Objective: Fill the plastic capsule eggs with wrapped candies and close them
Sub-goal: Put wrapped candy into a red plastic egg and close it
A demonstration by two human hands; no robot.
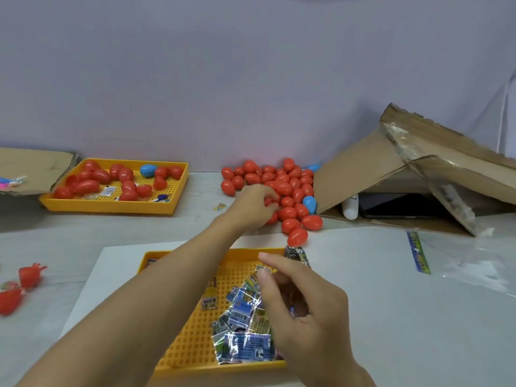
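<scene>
Soft, even overhead light fills your view, leaving only faint shadows under the yellow tray [178, 356] and your arms. The right hand [304, 308] is smeared by motion blur, glare flashes off the candy wrappers [243, 344], and wide-angle distortion bends the edges.

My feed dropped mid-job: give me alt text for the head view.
The left hand reaches into a pile of red and blue capsule eggs by the wall while the right hand hovers over wrapped candies in the near yellow tray. A far yellow tray at left holds more eggs; a torn cardboard box lies at right.
</scene>
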